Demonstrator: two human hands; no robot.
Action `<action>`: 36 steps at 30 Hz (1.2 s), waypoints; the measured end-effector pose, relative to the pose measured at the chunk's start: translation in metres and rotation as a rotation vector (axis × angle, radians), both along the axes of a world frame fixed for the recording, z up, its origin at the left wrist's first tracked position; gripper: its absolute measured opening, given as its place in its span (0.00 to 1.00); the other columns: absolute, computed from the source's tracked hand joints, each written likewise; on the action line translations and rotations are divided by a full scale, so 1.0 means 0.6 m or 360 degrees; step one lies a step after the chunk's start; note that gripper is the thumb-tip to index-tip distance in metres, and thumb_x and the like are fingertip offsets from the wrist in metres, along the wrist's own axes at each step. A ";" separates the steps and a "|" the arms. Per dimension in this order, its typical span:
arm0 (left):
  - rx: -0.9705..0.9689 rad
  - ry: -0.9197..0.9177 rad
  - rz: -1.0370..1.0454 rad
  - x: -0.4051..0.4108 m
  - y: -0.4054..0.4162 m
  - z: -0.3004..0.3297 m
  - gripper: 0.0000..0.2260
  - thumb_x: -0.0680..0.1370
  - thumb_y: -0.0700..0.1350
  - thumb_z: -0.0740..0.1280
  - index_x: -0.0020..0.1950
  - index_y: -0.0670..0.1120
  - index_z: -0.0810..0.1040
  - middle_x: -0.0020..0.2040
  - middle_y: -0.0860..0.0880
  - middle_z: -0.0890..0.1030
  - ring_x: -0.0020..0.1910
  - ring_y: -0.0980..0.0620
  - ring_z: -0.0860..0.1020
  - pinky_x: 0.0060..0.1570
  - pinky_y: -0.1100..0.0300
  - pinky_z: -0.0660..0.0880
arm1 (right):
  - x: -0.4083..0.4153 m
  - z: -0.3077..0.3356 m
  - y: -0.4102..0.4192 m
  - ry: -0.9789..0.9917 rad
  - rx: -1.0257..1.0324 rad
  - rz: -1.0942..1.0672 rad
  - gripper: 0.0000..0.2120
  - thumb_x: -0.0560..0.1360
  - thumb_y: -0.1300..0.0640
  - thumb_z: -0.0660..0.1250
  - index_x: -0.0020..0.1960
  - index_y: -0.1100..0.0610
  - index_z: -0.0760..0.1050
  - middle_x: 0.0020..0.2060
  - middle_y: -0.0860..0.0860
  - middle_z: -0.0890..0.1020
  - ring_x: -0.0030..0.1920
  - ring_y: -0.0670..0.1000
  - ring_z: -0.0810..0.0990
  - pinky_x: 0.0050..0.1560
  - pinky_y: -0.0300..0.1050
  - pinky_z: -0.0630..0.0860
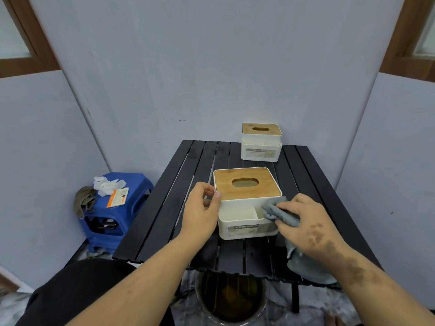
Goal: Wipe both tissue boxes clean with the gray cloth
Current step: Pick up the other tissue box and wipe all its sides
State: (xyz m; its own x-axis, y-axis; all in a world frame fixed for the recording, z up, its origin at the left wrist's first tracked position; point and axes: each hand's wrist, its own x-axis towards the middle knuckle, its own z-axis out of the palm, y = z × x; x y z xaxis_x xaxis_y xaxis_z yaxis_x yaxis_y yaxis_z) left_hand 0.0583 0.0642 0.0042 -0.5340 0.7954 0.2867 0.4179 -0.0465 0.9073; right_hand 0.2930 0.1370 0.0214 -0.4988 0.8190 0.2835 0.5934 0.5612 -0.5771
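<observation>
A white tissue box with a wooden lid stands near the middle of the black slatted table. My left hand grips its left side, thumb against the upper corner. My right hand holds the gray cloth and presses it into the box's front right compartment; the rest of the cloth hangs down under my wrist. A second white tissue box with a wooden lid sits at the table's far right edge, untouched.
A blue plastic stool stands left of the table with crumpled white tissue, a card and a brownish rag on it. A round bin sits under the table's near edge. Pale walls close in behind and at both sides.
</observation>
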 end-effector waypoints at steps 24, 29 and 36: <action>0.0046 -0.0076 -0.0395 0.006 -0.008 -0.059 0.14 0.71 0.38 0.79 0.44 0.48 0.74 0.54 0.44 0.82 0.50 0.46 0.86 0.51 0.44 0.84 | -0.066 -0.005 -0.037 -0.0112 0.0581 0.0249 0.17 0.67 0.62 0.73 0.56 0.54 0.82 0.50 0.50 0.79 0.50 0.52 0.79 0.43 0.47 0.81; 0.0115 -0.0007 -0.0430 0.014 0.000 -0.068 0.11 0.73 0.33 0.76 0.44 0.47 0.79 0.54 0.47 0.81 0.52 0.45 0.83 0.53 0.44 0.82 | -0.105 0.024 -0.054 -0.0080 0.0208 0.0357 0.14 0.73 0.69 0.69 0.58 0.68 0.78 0.42 0.49 0.74 0.44 0.36 0.76 0.44 0.27 0.69; 0.0142 0.0223 -0.0377 0.008 0.005 -0.067 0.13 0.73 0.39 0.77 0.40 0.54 0.76 0.49 0.52 0.80 0.49 0.47 0.82 0.49 0.47 0.83 | -0.112 0.008 -0.060 -0.0303 0.0206 0.0025 0.12 0.76 0.62 0.62 0.56 0.55 0.78 0.55 0.55 0.73 0.50 0.57 0.75 0.47 0.46 0.72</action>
